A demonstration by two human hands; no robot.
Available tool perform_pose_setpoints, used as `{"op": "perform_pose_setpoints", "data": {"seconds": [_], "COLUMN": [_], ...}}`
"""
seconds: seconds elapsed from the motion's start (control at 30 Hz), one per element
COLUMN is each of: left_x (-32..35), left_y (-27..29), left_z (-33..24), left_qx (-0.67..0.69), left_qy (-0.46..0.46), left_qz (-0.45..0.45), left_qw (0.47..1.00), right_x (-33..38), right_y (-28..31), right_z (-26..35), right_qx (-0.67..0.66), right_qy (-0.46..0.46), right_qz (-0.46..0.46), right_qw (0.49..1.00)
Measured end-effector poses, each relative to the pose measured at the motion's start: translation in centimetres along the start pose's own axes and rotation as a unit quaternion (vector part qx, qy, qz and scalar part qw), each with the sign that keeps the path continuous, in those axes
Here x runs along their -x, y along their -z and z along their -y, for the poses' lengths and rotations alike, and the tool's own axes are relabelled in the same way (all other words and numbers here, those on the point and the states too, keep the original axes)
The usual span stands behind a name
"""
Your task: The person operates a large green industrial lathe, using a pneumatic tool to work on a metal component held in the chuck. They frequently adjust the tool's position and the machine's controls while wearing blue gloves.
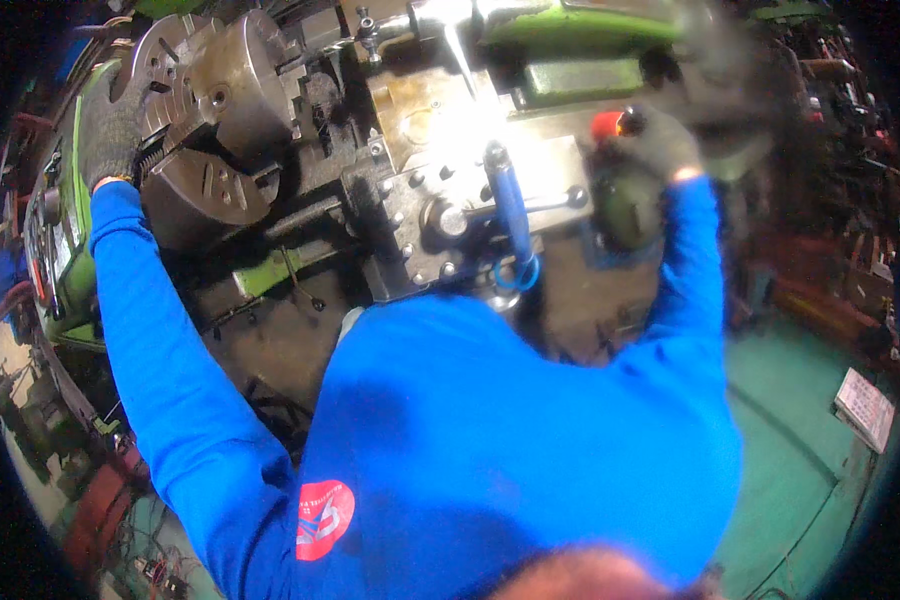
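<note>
- Steel first: my gloved left hand [110, 135] lies flat, fingers spread, against the rim of the big lathe chuck [205, 120] at the far left. It grips nothing, it only presses on the metal. If the chuck turned now, the glove could snag on the jaws and drag my fingers in.
- My right hand [655, 145] is curled around a red-tipped handle [610, 123] at the far right, beside the blurred handwheel [730, 110]. A slip there could jolt the carriage.
- Between my arms, the blue-handled wrench [510, 210] rests loose on the tool post [450, 215]; vibration could throw it.
- My blue sleeve [145, 300] hangs close beside the chuck and could catch.
</note>
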State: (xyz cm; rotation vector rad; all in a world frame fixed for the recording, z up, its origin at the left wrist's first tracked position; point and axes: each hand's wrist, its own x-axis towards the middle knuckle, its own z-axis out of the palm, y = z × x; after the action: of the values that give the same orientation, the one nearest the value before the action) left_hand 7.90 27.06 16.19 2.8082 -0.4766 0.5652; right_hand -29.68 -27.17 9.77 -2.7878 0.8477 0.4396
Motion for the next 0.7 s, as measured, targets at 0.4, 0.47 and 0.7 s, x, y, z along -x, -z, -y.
{"op": "perform_pose_setpoints", "data": {"seconds": [0.4, 0.47, 0.7], "left_x": [-0.1, 1.6, 2.0], "left_y": [1.3, 5.3, 4.8], "left_z": [0.5, -6.9, -3.7], "left_qx": [0.050, 0.056, 0.054], "left_qy": [-0.028, -0.040, 0.048], "left_qz": [0.050, 0.033, 0.004], "left_qw": [0.997, 0.997, 0.997], "right_x": [4.5, 4.5, 6.9], "right_y": [-2.7, -4.2, -2.6], "right_z": [6.3, 6.0, 5.8], "right_qx": [0.031, 0.023, 0.014], "right_qy": [0.090, 0.107, 0.131], "right_qz": [0.040, 0.034, 0.016], "right_qw": [0.995, 0.993, 0.991]}}
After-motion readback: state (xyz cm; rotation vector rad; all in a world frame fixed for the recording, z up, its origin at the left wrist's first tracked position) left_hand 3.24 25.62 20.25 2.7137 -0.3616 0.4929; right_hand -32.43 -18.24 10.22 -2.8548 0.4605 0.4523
